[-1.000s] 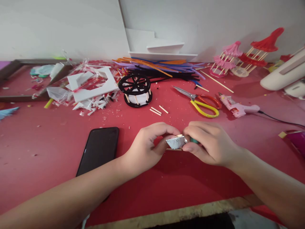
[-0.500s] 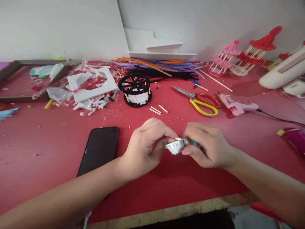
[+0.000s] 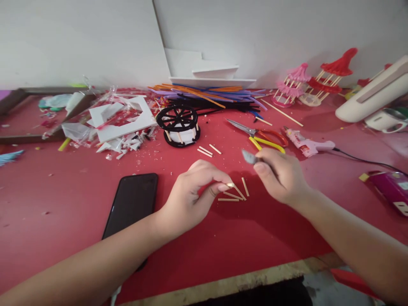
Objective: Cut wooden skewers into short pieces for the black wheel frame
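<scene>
My left hand (image 3: 194, 197) is pinched shut on a short wooden stick (image 3: 230, 185), whose pale end shows at the fingertips. My right hand (image 3: 282, 176) grips a craft knife (image 3: 249, 157), its short grey blade pointing left and slightly blurred; the fingers hide most of its handle. Between and below the hands lie several cut wooden sticks (image 3: 245, 187) on the red table. Beyond them, three more short sticks (image 3: 215, 149) rest near a round carousel-like frame (image 3: 177, 117) of black fuzzy stems with wooden posts and a white base.
Scissors (image 3: 270, 144) and a pink glue gun (image 3: 306, 144) with a cord lie right of centre. A black phone (image 3: 132, 204) sits by my left forearm. Foam scraps (image 3: 127, 123) fill the back left; pipe cleaners (image 3: 204, 95) and two small models (image 3: 290, 85) stand along the back.
My right hand has drawn the knife up and right, away from the stick. Cut sticks now show on the table below the hands. My left hand stays nearly in place.
</scene>
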Motion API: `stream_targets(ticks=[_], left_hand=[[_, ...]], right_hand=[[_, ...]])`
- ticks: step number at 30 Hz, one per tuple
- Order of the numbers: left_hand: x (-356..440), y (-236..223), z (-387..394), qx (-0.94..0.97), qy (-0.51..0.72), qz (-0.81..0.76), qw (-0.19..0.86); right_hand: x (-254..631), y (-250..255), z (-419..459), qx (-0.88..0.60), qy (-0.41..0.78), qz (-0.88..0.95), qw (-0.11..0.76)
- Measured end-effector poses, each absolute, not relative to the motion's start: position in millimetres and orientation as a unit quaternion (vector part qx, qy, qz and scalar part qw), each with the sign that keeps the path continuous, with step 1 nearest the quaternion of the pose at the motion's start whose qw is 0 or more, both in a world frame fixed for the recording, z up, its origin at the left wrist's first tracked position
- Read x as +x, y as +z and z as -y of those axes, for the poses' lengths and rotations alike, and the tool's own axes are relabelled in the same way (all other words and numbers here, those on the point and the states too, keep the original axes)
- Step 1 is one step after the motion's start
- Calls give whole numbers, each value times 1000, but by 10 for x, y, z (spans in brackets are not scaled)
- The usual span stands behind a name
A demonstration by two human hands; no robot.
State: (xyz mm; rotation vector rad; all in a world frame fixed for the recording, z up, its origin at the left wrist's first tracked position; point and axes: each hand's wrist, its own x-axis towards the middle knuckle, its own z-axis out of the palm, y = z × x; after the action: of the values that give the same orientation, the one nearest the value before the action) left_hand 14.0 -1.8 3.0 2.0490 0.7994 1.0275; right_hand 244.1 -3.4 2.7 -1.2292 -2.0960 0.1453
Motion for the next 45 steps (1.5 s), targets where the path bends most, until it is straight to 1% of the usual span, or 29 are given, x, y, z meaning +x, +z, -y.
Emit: stream_targets(ticks=[3, 5, 9, 16, 22, 29, 45], left_hand=[[148, 11, -15, 792, 387, -321, 347], [154, 9, -16, 801, 378, -312, 344], [171, 14, 1, 806, 365, -305, 352], [181, 10, -2, 803, 361, -303, 365], [181, 4, -7, 806, 364, -304, 354], [175, -14, -8, 817, 374, -299, 321], [164, -23, -16, 817, 377, -301, 317]], right_hand=[[2286, 60, 146, -404, 104, 845, 333], [2212, 75, 199, -391, 120, 856, 316], [2172, 74, 227, -393, 113, 864, 294], [2173, 84, 217, -388, 108, 869, 288], [2171, 80, 225, -388, 117, 868, 288], [2171, 70, 217, -395, 101, 867, 285], [2174, 67, 218, -393, 115, 868, 281]])
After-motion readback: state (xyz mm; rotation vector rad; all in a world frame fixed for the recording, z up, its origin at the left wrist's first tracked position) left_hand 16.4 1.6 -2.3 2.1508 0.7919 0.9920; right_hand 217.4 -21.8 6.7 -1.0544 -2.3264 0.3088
